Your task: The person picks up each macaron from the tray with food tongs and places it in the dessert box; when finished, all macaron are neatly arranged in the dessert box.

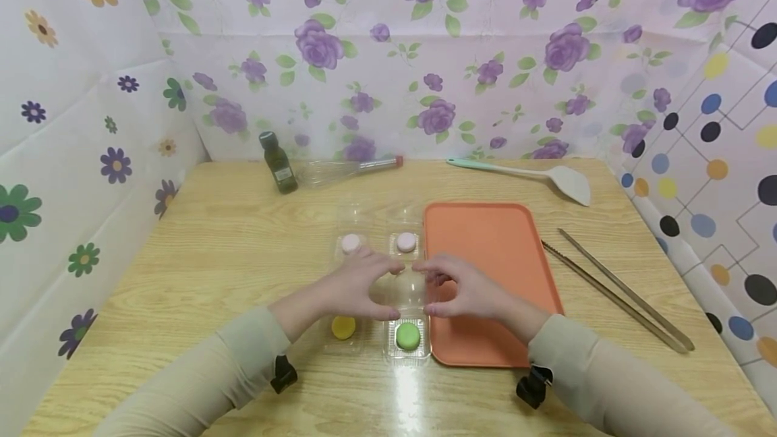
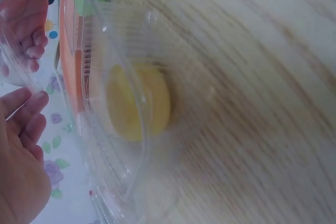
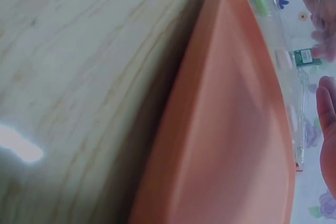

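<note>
My left hand (image 1: 361, 283) and right hand (image 1: 464, 286) face each other over the right-hand row of clear boxes. Between them they hold a clear plastic lid (image 1: 410, 287) by its sides, thumbs on the near side and fingers on the far side. Just below it, a green macaron (image 1: 408, 336) sits in an open clear plastic box (image 1: 408, 359). A yellow macaron (image 2: 139, 102) lies in another clear box under my left wrist. Behind the hands are two pink macarons, one on the left (image 1: 351, 243) and one on the right (image 1: 406, 242), in clear boxes with raised lids.
An orange tray (image 1: 485, 235) lies under my right hand, beside the boxes. Metal tongs (image 1: 619, 288) rest to its right. Along the back are a dark bottle (image 1: 280, 166), a whisk (image 1: 346, 168) and a white spatula with a green handle (image 1: 534, 172). Patterned cloth walls enclose the table.
</note>
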`<state>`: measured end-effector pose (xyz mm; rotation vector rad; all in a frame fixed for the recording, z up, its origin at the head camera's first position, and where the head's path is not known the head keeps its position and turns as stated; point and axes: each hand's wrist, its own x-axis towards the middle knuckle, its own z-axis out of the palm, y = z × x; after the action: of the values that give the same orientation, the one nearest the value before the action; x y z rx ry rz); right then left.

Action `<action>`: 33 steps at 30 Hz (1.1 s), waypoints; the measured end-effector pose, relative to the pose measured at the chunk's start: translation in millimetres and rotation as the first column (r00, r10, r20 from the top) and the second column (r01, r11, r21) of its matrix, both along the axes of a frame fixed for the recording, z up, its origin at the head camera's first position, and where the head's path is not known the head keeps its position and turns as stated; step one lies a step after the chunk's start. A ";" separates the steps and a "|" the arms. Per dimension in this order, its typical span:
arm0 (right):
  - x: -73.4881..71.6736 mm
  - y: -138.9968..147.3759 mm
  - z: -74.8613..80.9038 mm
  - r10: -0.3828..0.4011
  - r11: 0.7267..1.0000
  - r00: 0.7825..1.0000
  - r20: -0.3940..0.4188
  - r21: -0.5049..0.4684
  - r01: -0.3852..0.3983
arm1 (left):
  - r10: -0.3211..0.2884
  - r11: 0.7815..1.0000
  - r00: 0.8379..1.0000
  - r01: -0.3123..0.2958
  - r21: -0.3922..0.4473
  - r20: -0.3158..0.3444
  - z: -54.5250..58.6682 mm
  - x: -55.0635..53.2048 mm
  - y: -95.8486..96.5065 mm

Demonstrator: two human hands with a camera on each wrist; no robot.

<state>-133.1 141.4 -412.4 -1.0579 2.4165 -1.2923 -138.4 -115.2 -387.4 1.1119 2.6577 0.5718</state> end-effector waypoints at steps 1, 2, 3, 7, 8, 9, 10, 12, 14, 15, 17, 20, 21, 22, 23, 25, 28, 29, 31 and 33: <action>0.6 0.0 -0.2 0.003 1.000 1.000 -0.015 0.014 -0.003 | -0.004 1.000 1.000 0.004 -0.008 -0.006 0.0 0.7 0.4; 1.3 0.3 -0.8 0.005 0.999 1.000 -0.030 0.035 -0.004 | -0.008 1.000 1.000 0.007 -0.012 -0.007 0.2 1.9 0.8; 2.2 0.4 -0.9 0.010 0.998 0.999 -0.045 0.058 -0.008 | -0.013 1.000 1.000 0.013 -0.021 -0.013 0.0 3.2 1.4; 8.0 0.8 -3.2 0.046 0.986 0.992 -0.119 0.163 -0.026 | -0.059 0.996 0.996 0.054 -0.071 -0.071 -2.8 9.7 3.4; 9.7 0.7 -4.6 0.055 0.981 0.990 -0.133 0.191 -0.028 | -0.070 0.994 0.994 0.063 -0.084 -0.087 -4.2 11.4 3.7; 11.6 0.0 -5.3 0.067 0.978 0.987 -0.145 0.205 -0.036 | -0.078 0.993 0.991 0.067 -0.100 -0.104 -5.5 13.3 4.0; 13.4 -0.5 -6.6 0.075 0.974 0.985 -0.157 0.225 -0.039 | -0.083 0.991 0.989 0.069 -0.113 -0.118 -6.8 15.1 4.2; 17.0 -2.1 -7.7 0.091 0.966 0.981 -0.173 0.256 -0.045 | -0.088 0.989 0.986 0.070 -0.133 -0.139 -9.3 18.3 4.2; 20.1 -3.6 -8.6 0.101 0.960 0.978 -0.180 0.277 -0.048 | -0.090 0.985 0.985 0.066 -0.162 -0.148 -11.7 21.1 4.4; 21.5 -4.7 -8.1 0.107 0.960 0.977 -0.185 0.275 -0.053 | -0.091 0.983 0.985 0.064 -0.174 -0.148 -12.4 22.5 4.5; 23.6 -5.9 -7.7 0.116 0.956 0.974 -0.197 0.288 -0.056 | -0.094 0.979 0.984 0.064 -0.195 -0.149 -13.7 24.6 5.0; 25.4 -7.5 -8.1 0.132 0.949 0.965 -0.227 0.311 -0.056 | -0.102 0.972 0.983 0.066 -0.224 -0.150 -14.9 27.3 5.7; 25.6 -7.9 -8.6 0.139 0.946 0.961 -0.241 0.318 -0.057 | -0.109 0.970 0.982 0.070 -0.234 -0.157 -15.4 27.9 5.7; 25.7 -8.2 -9.5 0.142 0.942 0.958 -0.250 0.332 -0.053 | -0.117 0.967 0.979 0.073 -0.243 -0.169 -15.7 28.5 5.7; 25.8 -8.4 -10.7 0.149 0.938 0.953 -0.263 0.343 -0.052 | -0.124 0.964 0.975 0.075 -0.254 -0.182 -16.1 29.0 5.6; 25.5 -9.5 -13.1 0.165 0.933 0.945 -0.281 0.355 -0.057 | -0.141 0.959 0.967 0.080 -0.271 -0.211 -16.9 30.1 5.2; 25.1 -10.4 -18.0 0.186 0.924 0.933 -0.308 0.379 -0.058 | -0.161 0.953 0.954 0.085 -0.290 -0.252 -18.4 31.3 5.1; 24.9 -10.6 -19.5 0.192 0.922 0.929 -0.317 0.383 -0.060 | -0.166 0.952 0.951 0.086 -0.295 -0.261 -19.0 31.6 5.3; 24.7 -11.0 -22.0 0.196 0.920 0.922 -0.333 0.387 -0.056 | -0.172 0.951 0.946 0.088 -0.296 -0.273 -19.7 32.0 5.7; 24.8 -11.1 -23.6 0.196 0.922 0.917 -0.348 0.383 -0.052 | -0.173 0.950 0.946 0.088 -0.298 -0.275 -20.3 32.0 6.2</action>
<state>-108.3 130.3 -436.0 -1.4232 2.6583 -0.5908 -106.5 -109.0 -407.7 1.3634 2.7624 -0.0089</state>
